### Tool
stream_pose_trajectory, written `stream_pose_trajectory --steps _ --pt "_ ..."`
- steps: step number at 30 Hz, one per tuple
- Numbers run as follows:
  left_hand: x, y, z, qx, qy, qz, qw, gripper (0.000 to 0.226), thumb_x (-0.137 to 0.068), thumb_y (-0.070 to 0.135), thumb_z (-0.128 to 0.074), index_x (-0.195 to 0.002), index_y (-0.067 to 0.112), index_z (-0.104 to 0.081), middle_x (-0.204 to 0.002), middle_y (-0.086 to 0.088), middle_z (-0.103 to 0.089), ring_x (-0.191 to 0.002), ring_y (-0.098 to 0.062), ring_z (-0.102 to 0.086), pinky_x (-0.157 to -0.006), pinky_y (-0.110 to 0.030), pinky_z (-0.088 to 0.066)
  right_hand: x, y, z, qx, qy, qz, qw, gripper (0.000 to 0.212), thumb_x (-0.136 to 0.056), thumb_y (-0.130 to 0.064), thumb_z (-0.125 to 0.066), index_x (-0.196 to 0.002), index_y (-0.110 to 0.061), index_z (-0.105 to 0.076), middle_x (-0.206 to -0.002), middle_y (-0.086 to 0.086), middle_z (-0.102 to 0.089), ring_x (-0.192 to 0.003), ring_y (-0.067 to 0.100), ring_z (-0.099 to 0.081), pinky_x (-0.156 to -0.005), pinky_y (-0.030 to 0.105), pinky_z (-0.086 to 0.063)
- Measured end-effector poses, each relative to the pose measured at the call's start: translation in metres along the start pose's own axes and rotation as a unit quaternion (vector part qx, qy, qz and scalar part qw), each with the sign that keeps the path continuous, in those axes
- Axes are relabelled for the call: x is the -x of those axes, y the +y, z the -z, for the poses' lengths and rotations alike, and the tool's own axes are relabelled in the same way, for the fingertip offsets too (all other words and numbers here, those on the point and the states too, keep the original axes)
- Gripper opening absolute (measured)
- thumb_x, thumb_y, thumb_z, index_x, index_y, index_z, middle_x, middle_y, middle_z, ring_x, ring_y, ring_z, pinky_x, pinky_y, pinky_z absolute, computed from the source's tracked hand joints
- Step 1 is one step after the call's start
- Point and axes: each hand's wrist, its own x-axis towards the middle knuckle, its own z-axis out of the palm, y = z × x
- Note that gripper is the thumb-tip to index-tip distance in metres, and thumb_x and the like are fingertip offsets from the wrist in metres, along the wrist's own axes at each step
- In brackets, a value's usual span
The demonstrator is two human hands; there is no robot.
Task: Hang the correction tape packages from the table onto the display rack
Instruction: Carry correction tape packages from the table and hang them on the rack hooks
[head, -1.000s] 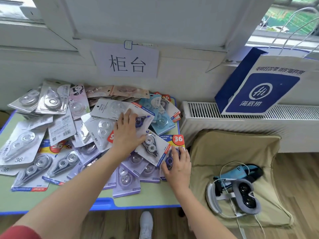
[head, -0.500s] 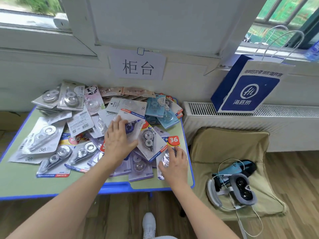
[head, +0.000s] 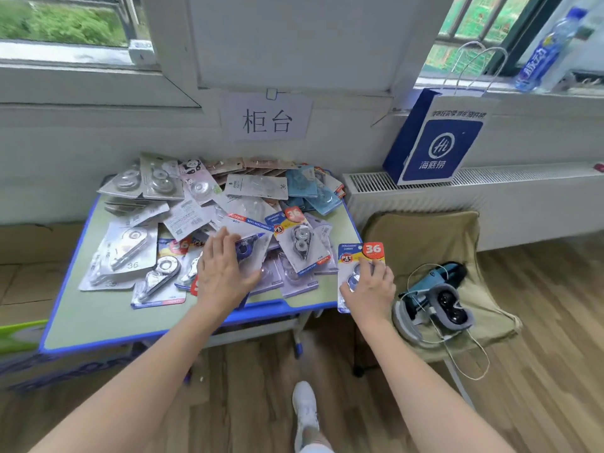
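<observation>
Under left hand [head: 225, 273]: pile [head: 255, 188], pinned flat, palm open.
At right hand [head: 369, 289]: package [head: 359, 256], pinched; best lifted clear.

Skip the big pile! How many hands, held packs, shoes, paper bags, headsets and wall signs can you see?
Hands: 2 (left hand, right hand)
Held pack: 1, in the right hand
Shoe: 1
Paper bag: 1
Headset: 1
Wall sign: 1
Total: 7
</observation>
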Motion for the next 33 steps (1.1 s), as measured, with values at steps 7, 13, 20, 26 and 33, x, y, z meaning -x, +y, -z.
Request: stream_pose_trajectory --steps 7,13,20,26,33 --pt "0.038 0.015 -0.002 -0.009 -0.032 -0.038 0.999 0.067 -0.074 0.032 -0.073 -0.130 0.015 -0.039 -0.151 -0.008 -0.025 -0.138 -0.028 -0.024 -0.111 -0.046 -0.027 0.043 0.009 0.020 -0.036 0.039 0.011 0.999 0.061 -0.082 -0.027 -0.063 -0.137 -0.010 -0.045 -0.139 0.017 -0.041 -0.130 0.037 -0.032 -0.099 0.047 -0.034" --pt "0.089 0.082 -0.030 0.006 -0.063 -0.097 0.993 0.062 -0.081 0.035 -0.068 -0.131 0.011 -0.041 -0.148 -0.009 -0.029 -0.135 -0.030 -0.028 -0.106 -0.046 -0.029 0.108 0.079 0.034 -0.040 0.040 -0.048 0.997 0.059 -0.084 -0.034 -0.058 -0.138 -0.014 -0.042 -0.137 0.012 -0.039 -0.128 0.031 -0.034 -0.106 0.039 -0.031" --pt "0.200 0.170 -0.087 -0.008 -0.126 -0.164 0.978 0.062 -0.075 0.026 -0.069 -0.129 0.009 -0.044 -0.147 -0.009 -0.034 -0.135 -0.032 -0.030 -0.105 -0.047 -0.030 0.228 0.207 0.058 -0.106 0.081 -0.163 0.978 0.060 -0.079 -0.029 -0.067 -0.133 -0.011 -0.048 -0.128 0.013 -0.044 -0.117 0.031 -0.042 -0.094 0.037 -0.039" --pt "0.329 0.259 -0.134 -0.010 -0.187 -0.271 0.944 0.060 -0.076 0.026 -0.069 -0.127 0.009 -0.042 -0.143 -0.007 -0.034 -0.131 -0.031 -0.029 -0.101 -0.044 -0.032 0.351 0.323 0.082 -0.123 0.140 -0.239 0.953 0.054 -0.080 -0.025 -0.066 -0.130 -0.009 -0.050 -0.125 0.010 -0.048 -0.113 0.029 -0.045 -0.092 0.036 -0.040" --pt "0.463 0.361 -0.180 0.029 -0.241 -0.373 0.895 0.059 -0.078 0.023 -0.068 -0.129 0.008 -0.043 -0.146 -0.006 -0.031 -0.134 -0.029 -0.029 -0.102 -0.042 -0.031 0.459 0.442 0.115 -0.110 0.218 -0.325 0.914 0.052 -0.079 -0.021 -0.069 -0.126 -0.005 -0.053 -0.125 0.011 -0.051 -0.119 0.035 -0.042 -0.098 0.042 -0.037"
